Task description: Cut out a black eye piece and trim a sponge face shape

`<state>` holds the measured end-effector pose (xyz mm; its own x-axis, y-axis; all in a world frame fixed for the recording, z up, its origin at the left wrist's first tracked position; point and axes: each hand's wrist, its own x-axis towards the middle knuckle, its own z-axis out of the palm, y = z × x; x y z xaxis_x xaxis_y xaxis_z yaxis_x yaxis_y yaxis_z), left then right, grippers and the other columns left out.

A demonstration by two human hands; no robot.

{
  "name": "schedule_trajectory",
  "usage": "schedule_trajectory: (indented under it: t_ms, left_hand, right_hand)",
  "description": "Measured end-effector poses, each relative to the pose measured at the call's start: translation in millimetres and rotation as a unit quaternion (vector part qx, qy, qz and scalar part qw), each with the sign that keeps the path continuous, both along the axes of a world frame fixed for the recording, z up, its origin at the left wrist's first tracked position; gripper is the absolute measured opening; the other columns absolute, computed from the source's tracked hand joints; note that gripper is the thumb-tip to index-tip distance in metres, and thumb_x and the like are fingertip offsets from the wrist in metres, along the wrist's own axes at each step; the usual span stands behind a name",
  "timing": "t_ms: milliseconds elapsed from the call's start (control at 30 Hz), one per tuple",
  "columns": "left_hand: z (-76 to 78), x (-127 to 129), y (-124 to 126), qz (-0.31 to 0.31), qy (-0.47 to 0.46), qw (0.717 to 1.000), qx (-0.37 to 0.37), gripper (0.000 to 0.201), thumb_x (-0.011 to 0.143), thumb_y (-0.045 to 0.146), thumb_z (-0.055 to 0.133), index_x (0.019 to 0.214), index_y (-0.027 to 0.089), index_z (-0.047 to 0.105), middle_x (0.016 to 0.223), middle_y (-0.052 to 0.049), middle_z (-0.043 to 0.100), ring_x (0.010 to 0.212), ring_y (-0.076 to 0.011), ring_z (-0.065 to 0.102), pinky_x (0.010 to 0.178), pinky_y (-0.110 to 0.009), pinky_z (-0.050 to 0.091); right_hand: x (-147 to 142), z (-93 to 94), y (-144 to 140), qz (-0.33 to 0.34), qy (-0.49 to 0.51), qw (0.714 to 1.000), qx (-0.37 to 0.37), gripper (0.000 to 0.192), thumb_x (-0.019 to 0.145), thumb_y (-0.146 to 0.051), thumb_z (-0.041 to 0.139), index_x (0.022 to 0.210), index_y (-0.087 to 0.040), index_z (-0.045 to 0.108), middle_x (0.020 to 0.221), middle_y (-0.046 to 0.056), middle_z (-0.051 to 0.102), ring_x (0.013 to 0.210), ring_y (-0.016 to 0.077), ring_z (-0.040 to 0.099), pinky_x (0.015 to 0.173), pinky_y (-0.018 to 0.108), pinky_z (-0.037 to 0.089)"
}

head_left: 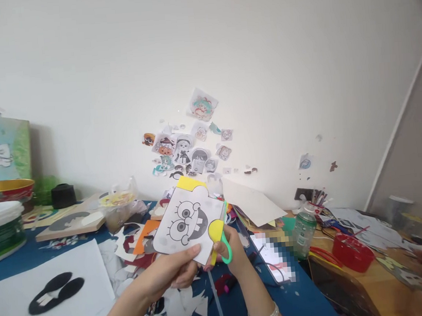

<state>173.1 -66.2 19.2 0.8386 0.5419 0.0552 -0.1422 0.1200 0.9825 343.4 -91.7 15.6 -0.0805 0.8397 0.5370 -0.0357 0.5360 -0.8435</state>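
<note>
From the head view I see my left hand (pixel 176 270) pinching the near edge of a cartoon-face paper cutout (pixel 187 223), held up over the blue table (pixel 302 301). My right hand (pixel 233 249) grips yellow-green scissors (pixel 219 242) at the cutout's right edge, fingers closed through the handles.

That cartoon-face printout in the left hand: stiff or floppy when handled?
Probably semi-stiff: the cartoon-face printout stands up flat from a pinch by the left hand at its lower edge, without drooping. The yellow backing sheet showing at its top likely adds body. It looks light and easy to crease; the right hand holds scissors at its edge.
</note>
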Motion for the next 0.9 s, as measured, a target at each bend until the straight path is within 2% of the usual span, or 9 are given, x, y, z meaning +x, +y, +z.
schedule_trajectory:
  t_ms: [167,300,400,533,667,800,900]
  left_hand:
    - [-3.6,6.0,-2.4,-0.026,-0.023,0.999,-0.033,0.059,0.081,0.049,0.044,0.033,0.016,0.035,0.031,0.005,0.028,0.033,-0.0038,0.022,0.041,-0.024,0.012]
    - [-9.7,12.1,-3.6,-0.064,-0.067,0.994,-0.062,0.061,0.079,0.05,0.046,0.031,0.016,0.033,0.028,0.005,0.026,0.03,-0.0035,0.023,0.04,-0.024,0.012]
    - [-12.6,15.7,-5.5,-0.087,-0.102,0.988,-0.072,0.063,0.079,0.051,0.046,0.029,0.016,0.031,0.027,0.005,0.023,0.028,-0.0034,0.023,0.038,-0.023,0.01]
    - [-13.7,16.0,-7.4,-0.089,-0.126,0.985,-0.077,0.063,0.079,0.049,0.047,0.029,0.015,0.031,0.028,0.004,0.025,0.029,-0.0031,0.026,0.037,-0.022,0.011]
    - [-12.3,14.7,-8.3,-0.093,-0.125,0.985,-0.079,0.062,0.079,0.049,0.047,0.03,0.015,0.031,0.028,0.004,0.027,0.029,-0.0028,0.026,0.037,-0.022,0.012]
    - [-10.8,13.9,-7.6,-0.069,-0.105,0.989,-0.076,0.058,0.08,0.047,0.048,0.033,0.014,0.036,0.03,0.005,0.029,0.029,-0.0027,0.026,0.039,-0.022,0.013]
    - [-11.0,13.4,-6.4,-0.066,-0.106,0.99,-0.071,0.059,0.08,0.046,0.048,0.033,0.014,0.035,0.029,0.005,0.029,0.03,-0.0033,0.027,0.039,-0.022,0.014]
  right_hand:
    - [-7.2,-2.3,-1.5,-0.021,0.032,0.999,0.023,0.056,0.058,-0.064,0.063,0.087,-0.016,0.061,0.069,0.004,0.06,0.06,0.0155,0.053,0.052,0.024,0.045]
    - [-4.3,-10.0,-0.6,0.014,0.043,0.999,0.0,0.069,0.054,-0.074,0.056,0.094,-0.018,0.059,0.068,0.005,0.059,0.059,0.0178,0.054,0.049,0.026,0.045]
    - [-0.3,-14.3,-0.5,0.011,0.021,0.999,-0.028,0.083,0.047,-0.082,0.049,0.1,-0.019,0.057,0.073,0.008,0.061,0.066,0.0229,0.057,0.052,0.031,0.047]
    - [1.8,-13.5,-2.8,0.006,0.02,0.999,-0.025,0.093,0.042,-0.085,0.047,0.108,-0.021,0.053,0.091,0.012,0.062,0.083,0.0283,0.058,0.063,0.036,0.049]
    - [3.5,-9.8,-5.0,0.06,0.041,0.997,-0.024,0.084,0.051,-0.077,0.055,0.115,-0.021,0.05,0.104,0.013,0.059,0.092,0.0283,0.056,0.07,0.036,0.049]
    - [8.7,-6.6,-4.7,0.064,0.018,0.997,-0.034,0.067,0.059,-0.06,0.064,0.112,-0.021,0.053,0.097,0.01,0.062,0.091,0.0275,0.057,0.071,0.034,0.049]
    - [11.7,-3.0,-5.0,0.062,0.018,0.998,-0.023,0.066,0.057,-0.062,0.065,0.109,-0.022,0.056,0.094,0.009,0.063,0.09,0.0269,0.058,0.071,0.033,0.048]
